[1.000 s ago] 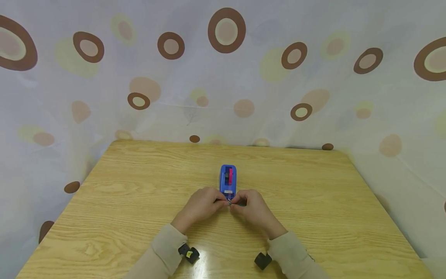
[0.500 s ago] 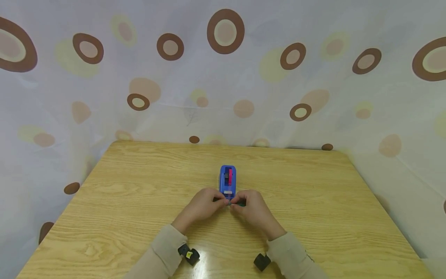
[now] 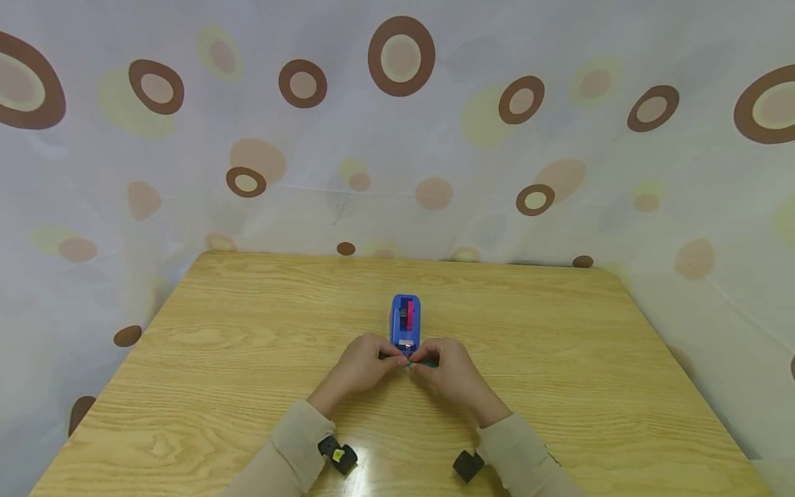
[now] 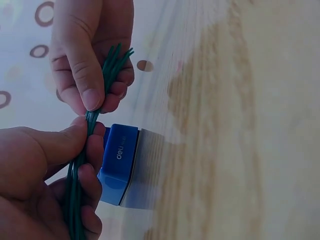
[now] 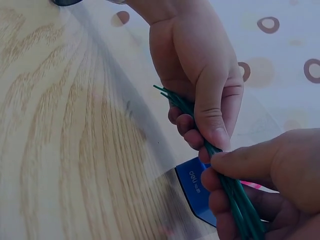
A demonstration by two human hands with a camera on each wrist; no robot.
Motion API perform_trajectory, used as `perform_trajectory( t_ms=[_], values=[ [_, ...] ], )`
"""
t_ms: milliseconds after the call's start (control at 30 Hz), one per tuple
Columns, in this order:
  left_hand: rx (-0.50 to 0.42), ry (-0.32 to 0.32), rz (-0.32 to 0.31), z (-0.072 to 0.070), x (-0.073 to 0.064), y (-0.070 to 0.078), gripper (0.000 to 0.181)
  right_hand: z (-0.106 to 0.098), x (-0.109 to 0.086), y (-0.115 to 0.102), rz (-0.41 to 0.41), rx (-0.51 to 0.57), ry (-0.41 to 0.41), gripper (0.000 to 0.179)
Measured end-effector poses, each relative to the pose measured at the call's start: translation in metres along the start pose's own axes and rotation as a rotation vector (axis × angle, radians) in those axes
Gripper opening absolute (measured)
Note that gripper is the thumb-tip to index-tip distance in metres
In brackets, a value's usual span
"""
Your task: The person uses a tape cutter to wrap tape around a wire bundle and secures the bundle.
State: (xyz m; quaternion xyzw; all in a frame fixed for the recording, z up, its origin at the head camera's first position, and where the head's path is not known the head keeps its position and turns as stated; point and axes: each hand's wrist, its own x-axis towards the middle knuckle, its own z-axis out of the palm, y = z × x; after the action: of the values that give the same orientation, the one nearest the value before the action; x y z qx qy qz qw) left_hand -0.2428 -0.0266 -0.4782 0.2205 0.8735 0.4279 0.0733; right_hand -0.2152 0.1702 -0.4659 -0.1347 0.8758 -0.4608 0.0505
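Both hands hold a bundle of thin green stems (image 4: 75, 200), close in front of a blue tape dispenser (image 3: 397, 324). In the head view, the left hand (image 3: 366, 362) and right hand (image 3: 456, 373) meet fingertip to fingertip. The left hand (image 4: 37, 170) grips one stretch of the bundle between thumb and curled fingers. Right beside it, the right hand (image 5: 280, 185) pinches the other stretch, thumb on top. Stem ends fan out past each hand. The fingers cover the middle of the bundle. A pink tape roll (image 3: 410, 315) sits in the dispenser's slot.
The wooden table (image 3: 248, 310) spreads out on all sides of the hands. Behind it hangs a pale cloth (image 3: 459, 207) patterned with brown rings and dots. Black wrist cameras (image 3: 468, 466) are strapped at both beige sleeves (image 3: 522, 449).
Hands and dispenser stay in nearly the same place. A pale shiny bit seen at the fingertips a second ago no longer shows there.
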Motion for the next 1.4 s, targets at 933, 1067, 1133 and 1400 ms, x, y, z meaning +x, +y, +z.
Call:
perform_trajectory(
  t_ms=[933, 1067, 1133, 1400],
  values=[
    [0.066, -0.058, 0.033, -0.005, -0.001, 0.001, 0.019, -0.001, 0.002, 0.005, -0.011, -0.002, -0.022, 0.006],
    [0.057, -0.092, 0.05, -0.005, 0.0, -0.002, 0.028, 0.001, 0.002, 0.004, -0.008, -0.015, 0.003, 0.009],
    [0.049, -0.102, 0.054, -0.005, 0.001, -0.003, 0.03, 0.002, 0.002, 0.004, -0.008, -0.02, 0.011, 0.011],
    [-0.064, -0.106, 0.025, -0.006, 0.001, -0.005, 0.016, 0.002, 0.002, 0.003, -0.056, -0.067, 0.044, 0.014]
  ],
)
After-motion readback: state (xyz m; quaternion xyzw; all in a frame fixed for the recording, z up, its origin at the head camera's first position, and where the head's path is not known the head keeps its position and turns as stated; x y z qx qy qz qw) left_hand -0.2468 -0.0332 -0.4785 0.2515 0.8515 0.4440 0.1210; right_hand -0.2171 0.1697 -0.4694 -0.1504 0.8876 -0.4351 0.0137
